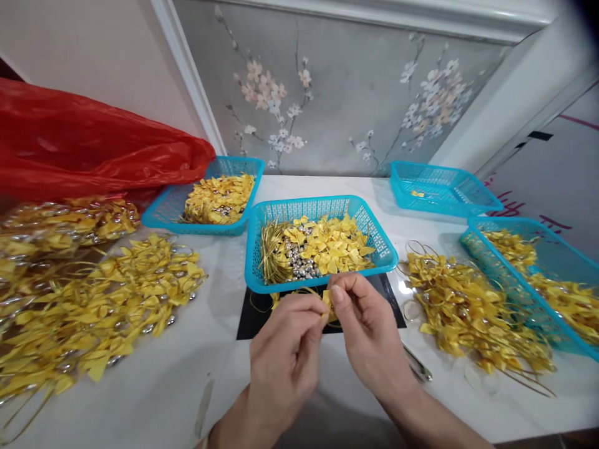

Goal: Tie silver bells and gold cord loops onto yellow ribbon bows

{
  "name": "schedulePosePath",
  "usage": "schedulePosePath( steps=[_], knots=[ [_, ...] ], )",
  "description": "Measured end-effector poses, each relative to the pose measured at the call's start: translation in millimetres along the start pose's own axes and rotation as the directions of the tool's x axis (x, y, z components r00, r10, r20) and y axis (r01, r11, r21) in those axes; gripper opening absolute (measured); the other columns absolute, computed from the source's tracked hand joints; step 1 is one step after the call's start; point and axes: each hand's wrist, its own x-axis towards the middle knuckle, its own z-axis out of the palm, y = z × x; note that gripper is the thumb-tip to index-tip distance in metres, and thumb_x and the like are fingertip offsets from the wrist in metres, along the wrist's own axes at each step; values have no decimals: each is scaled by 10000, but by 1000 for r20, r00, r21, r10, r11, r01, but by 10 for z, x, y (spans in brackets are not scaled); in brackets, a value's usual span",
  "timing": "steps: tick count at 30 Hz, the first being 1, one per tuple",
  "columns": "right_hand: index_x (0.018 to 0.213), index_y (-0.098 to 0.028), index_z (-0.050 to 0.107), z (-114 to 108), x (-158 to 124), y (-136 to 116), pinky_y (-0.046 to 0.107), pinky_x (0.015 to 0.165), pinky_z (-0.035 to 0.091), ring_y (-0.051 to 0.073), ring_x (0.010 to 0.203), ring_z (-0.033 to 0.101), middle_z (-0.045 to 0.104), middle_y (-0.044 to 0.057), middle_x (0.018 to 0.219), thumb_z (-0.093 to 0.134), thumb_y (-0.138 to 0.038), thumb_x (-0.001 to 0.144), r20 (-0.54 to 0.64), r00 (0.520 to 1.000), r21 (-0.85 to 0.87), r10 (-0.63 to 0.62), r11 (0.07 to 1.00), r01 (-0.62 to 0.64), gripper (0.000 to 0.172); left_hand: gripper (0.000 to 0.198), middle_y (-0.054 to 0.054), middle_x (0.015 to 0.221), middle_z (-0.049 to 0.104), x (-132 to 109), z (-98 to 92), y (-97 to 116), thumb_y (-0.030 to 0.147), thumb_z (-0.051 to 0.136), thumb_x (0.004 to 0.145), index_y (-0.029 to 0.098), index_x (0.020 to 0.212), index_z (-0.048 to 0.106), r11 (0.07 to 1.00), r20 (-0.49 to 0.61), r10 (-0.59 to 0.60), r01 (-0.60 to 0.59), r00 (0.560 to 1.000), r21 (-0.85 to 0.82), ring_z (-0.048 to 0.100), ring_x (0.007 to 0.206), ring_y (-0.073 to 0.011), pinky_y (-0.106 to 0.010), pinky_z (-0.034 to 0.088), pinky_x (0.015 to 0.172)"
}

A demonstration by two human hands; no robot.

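My left hand (pixel 283 355) and my right hand (pixel 367 330) meet over a black mat (pixel 255 318) at the table's front. Both pinch a small yellow ribbon piece (pixel 326 301) with a thin gold cord looping off to the left. Just beyond the fingers stands a blue basket (pixel 253 262) holding yellow ribbon pieces, gold cords and small silver bells. The fingertips hide most of the pinched piece.
Heaps of finished yellow bows lie at left (pixel 107 299) and right (pixel 472 312). More blue baskets stand at back left (pixel 161 215), back right (pixel 440 187) and far right (pixel 556 255). A red plastic bag (pixel 84 149) lies at the left. Metal scissors (pixel 416 365) rest by my right wrist.
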Motion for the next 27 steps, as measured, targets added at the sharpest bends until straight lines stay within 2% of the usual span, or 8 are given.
schedulePosePath(
  steps=[2,5,7,11,13,20,24,27],
  knots=[
    [819,-222,466,19,-8,31,275,605,405,143,666,445,474,-11,752,427,-312,1001,-27,999,-31,-31,999,30,207,218,2,831,706,22,18,7,35,647,820,237,743,672,943,6,-266,262,964,-207,645,784,-150,-245,517,721],
    [826,-222,480,20,-17,100,299,638,395,159,689,465,498,0,759,439,-274,987,-54,995,-109,-82,991,75,174,159,15,772,658,80,33,-1,141,715,814,202,687,641,726,106,-535,521,838,-449,604,743,-123,-205,491,681],
    [823,-220,505,7,-18,143,316,663,382,171,706,478,517,6,756,473,-242,964,-52,993,-167,-110,981,100,147,135,28,737,630,120,31,-19,181,761,788,194,742,635,580,194,-620,611,760,-539,574,693,-100,-181,472,642],
    [790,-223,529,-19,-15,177,332,679,360,181,706,482,539,7,734,512,-188,927,-31,989,-226,-147,964,136,143,253,50,691,592,159,18,-70,195,846,698,196,836,633,153,442,-715,738,542,-657,534,625,-70,-154,437,600],
    [787,-223,528,-22,-15,164,331,682,372,179,710,490,545,9,743,506,-190,933,-18,990,-214,-142,967,135,151,261,35,677,580,156,16,-91,229,863,667,171,785,638,72,505,-703,757,500,-649,534,611,-82,-177,444,584],
    [832,-222,521,-55,21,62,260,569,435,144,640,514,548,-8,713,474,-307,983,69,997,-43,-36,998,39,179,220,37,676,555,127,25,-52,270,846,702,162,729,657,27,544,-685,763,485,-646,505,599,-71,-175,448,580],
    [803,-204,539,-150,50,9,237,515,382,122,596,457,520,-17,697,504,-346,970,125,991,-41,47,998,-42,222,159,38,800,621,113,-14,-4,356,759,813,213,837,694,333,342,-718,730,607,-596,562,724,-79,-155,469,679],
    [787,-202,546,-225,68,-39,235,497,334,115,576,429,504,-26,670,507,-310,965,145,989,-209,-11,977,41,212,243,37,794,649,96,-60,-1,463,692,845,267,988,692,552,277,-656,697,702,-458,597,757,-114,-196,478,714]
  ],
)
